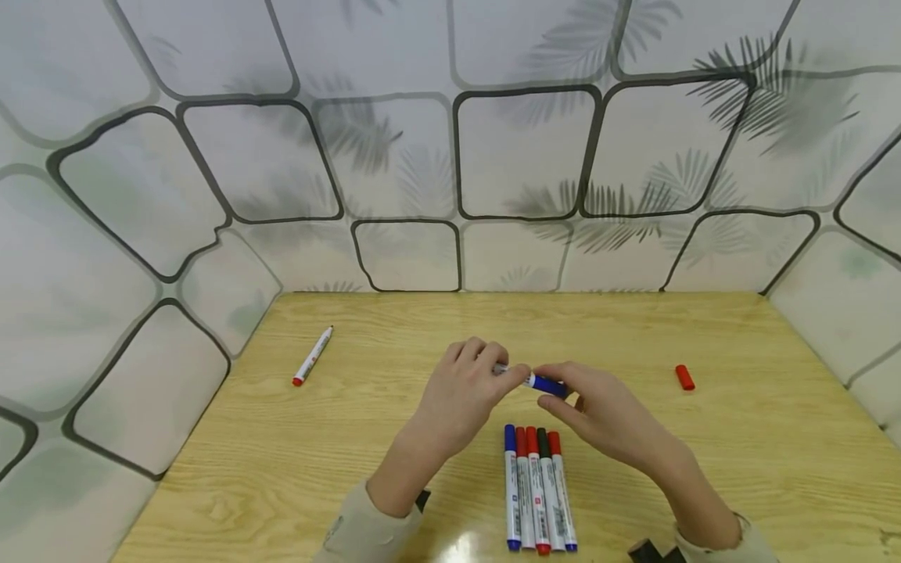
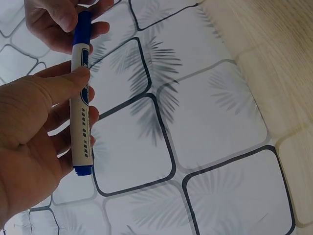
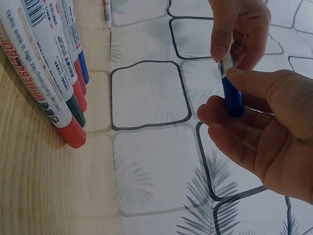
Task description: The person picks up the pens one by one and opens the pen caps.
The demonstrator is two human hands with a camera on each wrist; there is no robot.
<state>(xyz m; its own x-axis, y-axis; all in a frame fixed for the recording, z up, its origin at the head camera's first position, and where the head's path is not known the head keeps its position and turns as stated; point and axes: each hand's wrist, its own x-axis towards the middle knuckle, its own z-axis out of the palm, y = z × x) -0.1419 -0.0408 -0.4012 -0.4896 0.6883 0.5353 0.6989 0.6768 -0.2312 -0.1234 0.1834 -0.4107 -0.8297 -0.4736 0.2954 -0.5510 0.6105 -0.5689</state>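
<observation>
Both hands meet on one blue-capped whiteboard marker (image 1: 549,385) above the table. My left hand (image 1: 459,397) grips its white barrel (image 2: 80,127), thumb across the front and fingers behind. At the other end, my right hand (image 1: 614,413) holds the blue cap (image 3: 233,98) between thumb and fingers. The cap sits on the barrel, and a blue end plug (image 2: 82,170) shows at the opposite end. Just in front of the hands, several capped markers (image 1: 533,485) lie side by side in a row, with blue, red and dark caps.
An uncapped marker (image 1: 313,356) with a red end plug lies on the left of the wooden table (image 1: 281,477). A loose red cap (image 1: 684,377) lies on the right. Patterned wall covering (image 1: 401,172) encloses the table's back and sides.
</observation>
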